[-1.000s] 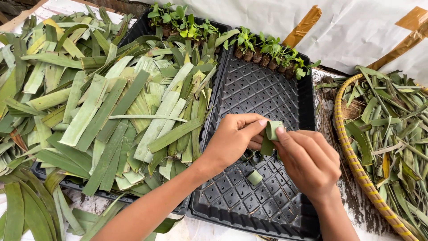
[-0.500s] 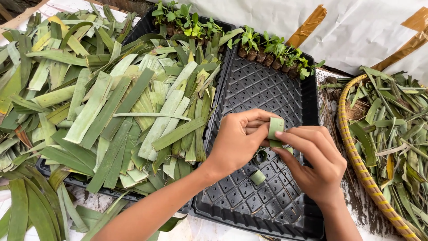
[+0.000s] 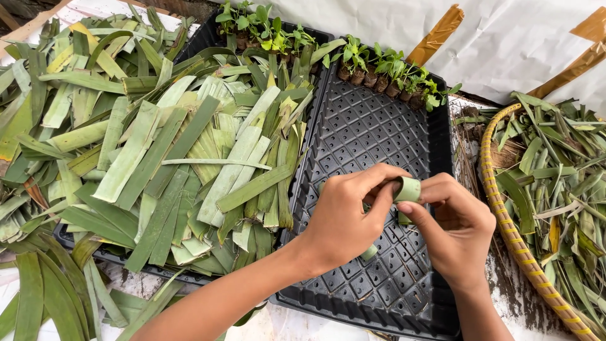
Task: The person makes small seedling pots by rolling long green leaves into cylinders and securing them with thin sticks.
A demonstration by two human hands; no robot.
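Observation:
My left hand [image 3: 346, 218] and my right hand [image 3: 456, 230] meet over a black plastic seedling tray [image 3: 379, 132]. Between their fingertips they pinch a pale green leaf strip [image 3: 408, 189] rolled into a small tube. A second rolled leaf piece [image 3: 370, 252] lies on the tray just below my left hand. To the left, a big pile of cut green leaf strips [image 3: 164, 158] covers another black tray.
A row of small green seedlings [image 3: 385, 66] in leaf pots stands along the far edge of the tray, with more seedlings [image 3: 259, 25] behind the pile. A woven yellow-rimmed basket [image 3: 505, 221] full of leaf scraps sits at the right. White sheeting lies behind.
Both hands have kept together over the tray. The flat-looking leaf strip now shows as a rolled tube between the fingertips, turned so its open end faces up.

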